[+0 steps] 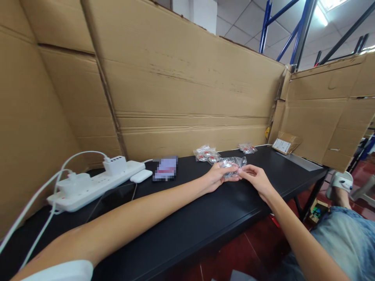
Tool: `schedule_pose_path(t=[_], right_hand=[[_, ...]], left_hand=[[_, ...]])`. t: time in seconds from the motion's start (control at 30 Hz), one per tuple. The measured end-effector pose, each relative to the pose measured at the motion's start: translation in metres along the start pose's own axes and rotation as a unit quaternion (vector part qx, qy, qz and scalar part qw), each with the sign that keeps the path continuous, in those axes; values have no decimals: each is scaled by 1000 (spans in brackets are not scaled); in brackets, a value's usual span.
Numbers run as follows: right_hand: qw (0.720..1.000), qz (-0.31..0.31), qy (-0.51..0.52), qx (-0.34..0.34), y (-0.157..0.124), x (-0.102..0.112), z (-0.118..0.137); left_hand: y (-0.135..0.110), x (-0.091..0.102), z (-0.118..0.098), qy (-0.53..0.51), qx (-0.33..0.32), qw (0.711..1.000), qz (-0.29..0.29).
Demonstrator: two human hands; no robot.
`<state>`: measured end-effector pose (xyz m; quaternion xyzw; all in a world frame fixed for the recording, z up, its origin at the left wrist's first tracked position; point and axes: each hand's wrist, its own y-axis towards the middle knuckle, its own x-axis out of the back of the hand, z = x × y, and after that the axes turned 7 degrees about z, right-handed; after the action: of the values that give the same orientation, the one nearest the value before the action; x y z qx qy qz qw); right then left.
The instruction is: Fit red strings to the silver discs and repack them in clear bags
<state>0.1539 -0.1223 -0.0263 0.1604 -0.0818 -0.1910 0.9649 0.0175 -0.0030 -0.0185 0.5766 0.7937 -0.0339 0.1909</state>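
Note:
My left hand is closed around a clear plastic bag, thumb on top and fingers beneath. Something round and silvery shows inside the bag, partly covered by my thumb. At the bag's right side, the fingertips of my right hand pinch its plastic. Both hands are just above the black table. Behind my left hand lies a pile of small clear packets with red and silvery round contents. A smaller group of similar packets lies farther back to the right.
Cardboard walls enclose the table's back and sides. On the left are a white power strip with cables, a white charger case and a phone. A brown labelled parcel sits at the far right corner.

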Motion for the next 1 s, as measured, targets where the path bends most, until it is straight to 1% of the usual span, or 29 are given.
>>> schedule_pose_path(t=[0.03, 0.1, 0.27, 0.33, 0.4, 0.47, 0.53, 0.57, 0.63, 0.73, 0.83, 0.93, 1.0], right_hand=[[1000, 16, -10, 0, -1, 0, 1], [1000, 11, -12, 4, -3, 0, 2], [997, -65, 34, 24, -2, 2, 2], [994, -92, 47, 30, -1, 1, 2], [992, -102, 62, 35, 0, 1, 2], [993, -85, 67, 38, 0, 0, 1], [997, -50, 51, 40, 0, -1, 0], [998, -35, 38, 42, 0, 0, 0], [998, -25, 24, 47, -1, 0, -1], [998, -25, 21, 46, -2, 1, -2], [999, -26, 7, 30, -2, 1, -3], [998, -62, 20, 15, 0, 1, -4], [997, -71, 36, 14, 0, 1, -3]], left_hand=[[0, -1, -1, 4, 0, 1000, 0], [-1, -4, -2, 1, 5, 1000, -11], [0, -10, -3, -33, 9, 998, -56], [1, -8, -2, -29, 6, 998, -56], [2, -4, 0, -14, 0, 999, -49], [3, 0, 2, 2, -10, 999, -45], [2, 1, 3, 18, -17, 999, -45], [2, 0, 3, 33, -21, 998, -42], [1, -3, 4, 73, -31, 996, -33], [0, -8, 5, 120, -46, 991, -38], [0, -11, 5, 119, -41, 990, -59], [1, -10, 6, 129, -45, 988, -71], [2, -9, 6, 145, -55, 983, -93]])
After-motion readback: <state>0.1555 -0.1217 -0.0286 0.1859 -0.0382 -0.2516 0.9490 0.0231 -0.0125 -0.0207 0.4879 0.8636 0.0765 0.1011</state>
